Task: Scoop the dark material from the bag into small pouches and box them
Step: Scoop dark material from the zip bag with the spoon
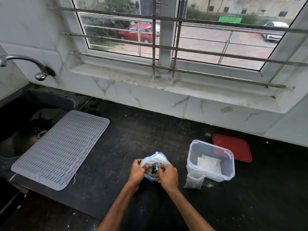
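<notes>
On the black counter (126,134), directly below the window, I hold the clear zip bag (158,160) with both hands. My left hand (137,171) pinches the bag's left edge between thumb and fingers; my right hand (166,176) is closed on the right edge near the mouth. Dark material and a small teal scoop (155,168) show through the plastic between the hands.

Procedure for this step, as I judge it:
1. Spread the mouth evenly, pulling both edges apart, not upward, so the contents stay settled.
2. Keep the bag base resting on the counter for support.
3. Free the right hand only after the left holds the mouth open.

One small pouch (195,180) stands upright, touching the front wall of the clear box (191,157) to the right; white pouches lie inside the box. Its red lid (236,145) lies flat just behind. Whether the standing pouch is filled, I cannot tell.
</notes>
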